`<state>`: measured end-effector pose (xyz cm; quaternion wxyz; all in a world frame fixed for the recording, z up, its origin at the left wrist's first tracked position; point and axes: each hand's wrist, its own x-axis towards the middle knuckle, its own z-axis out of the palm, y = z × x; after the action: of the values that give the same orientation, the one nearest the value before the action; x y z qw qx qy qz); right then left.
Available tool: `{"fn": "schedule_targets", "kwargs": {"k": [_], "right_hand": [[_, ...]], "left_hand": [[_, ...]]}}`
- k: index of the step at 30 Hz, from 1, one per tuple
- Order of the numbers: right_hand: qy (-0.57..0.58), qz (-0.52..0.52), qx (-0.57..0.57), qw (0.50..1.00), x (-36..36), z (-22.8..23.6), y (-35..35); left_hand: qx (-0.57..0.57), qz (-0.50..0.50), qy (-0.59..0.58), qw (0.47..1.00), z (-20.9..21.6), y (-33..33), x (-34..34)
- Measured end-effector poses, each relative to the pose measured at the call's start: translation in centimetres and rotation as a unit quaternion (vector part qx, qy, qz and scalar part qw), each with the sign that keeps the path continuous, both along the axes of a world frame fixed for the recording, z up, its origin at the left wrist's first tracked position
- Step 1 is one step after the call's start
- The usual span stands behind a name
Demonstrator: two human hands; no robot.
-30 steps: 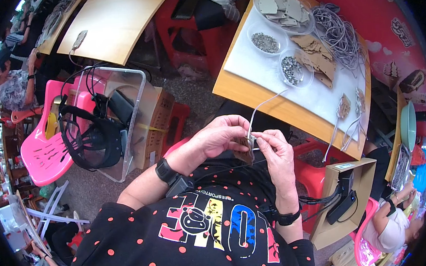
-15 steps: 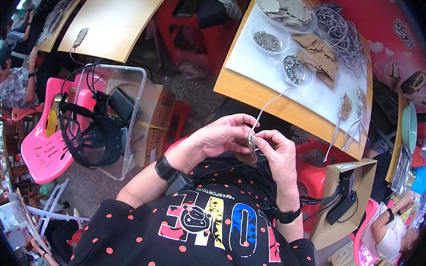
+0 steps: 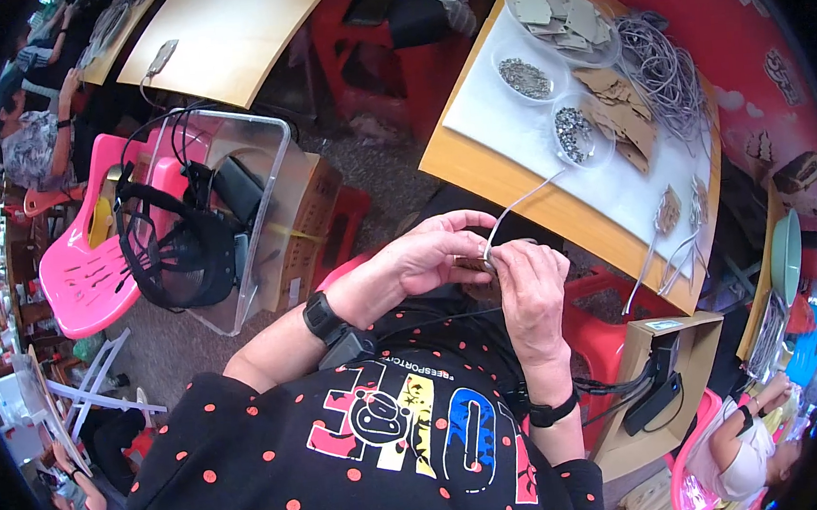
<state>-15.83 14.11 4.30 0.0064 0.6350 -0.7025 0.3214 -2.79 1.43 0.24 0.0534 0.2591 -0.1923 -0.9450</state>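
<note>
Cord and plate worked in both hands, just off the white board

The 2 hands meet on the person's side of the white board (image 3: 603, 194), clear of its near edge. The left hand (image 3: 432, 258) holds a small brown plate (image 3: 472, 264) in a narrow grip. The right hand (image 3: 531, 284) has its fingertips drawn together on a grey cord (image 3: 518, 201) where it meets the plate; the exact contact is hidden. The cord arches up toward the board's near edge. On the board lie small metal pieces (image 3: 572, 134), a tangle of cords (image 3: 661, 71) and a corded plate (image 3: 668, 210) at the right.

The step in hand looks like fitting cord to plate. The next move probably calls for a steady left hold and fine fingertip control on the right.
</note>
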Motion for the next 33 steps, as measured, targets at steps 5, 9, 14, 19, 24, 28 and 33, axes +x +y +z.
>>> {"fn": "schedule_targets", "kwargs": {"k": [5, 9, 14, 19, 24, 28, 33], "right_hand": [[-0.018, 0.018, 0.005, 1.0, 0.0, 0.4, -0.5], [-0.054, 0.044, 0.033, 0.997, -0.2, 0.4, -0.8], [-0.015, 0.044, 0.027, 0.999, -0.5, -0.6, -0.7], [0.016, 0.019, -0.007, 1.0, -0.7, -1.5, -0.6], [0.015, -0.001, -0.024, 1.0, -0.6, -1.6, -0.6], [0.022, 0.008, 0.024, 0.999, -0.5, -1.3, -0.7], [0.076, 0.006, 0.003, 0.997, -0.5, -2.2, -0.8]], "left_hand": [[-0.017, 0.014, -0.022, 1.0, 0.0, 0.1, 0.4], [-0.022, 0.016, -0.011, 1.0, -0.3, 0.0, 0.8], [-0.032, 0.018, -0.011, 0.999, -0.4, 0.2, 0.5], [-0.033, 0.032, -0.041, 0.998, 0.5, 0.1, -0.1], [-0.033, 0.047, -0.059, 0.997, 0.4, 0.2, -0.1], [-0.103, 0.05, -0.081, 0.99, 0.1, 0.6, 0.0], [-0.148, 0.048, -0.101, 0.983, 0.7, 0.5, -0.3]]}}
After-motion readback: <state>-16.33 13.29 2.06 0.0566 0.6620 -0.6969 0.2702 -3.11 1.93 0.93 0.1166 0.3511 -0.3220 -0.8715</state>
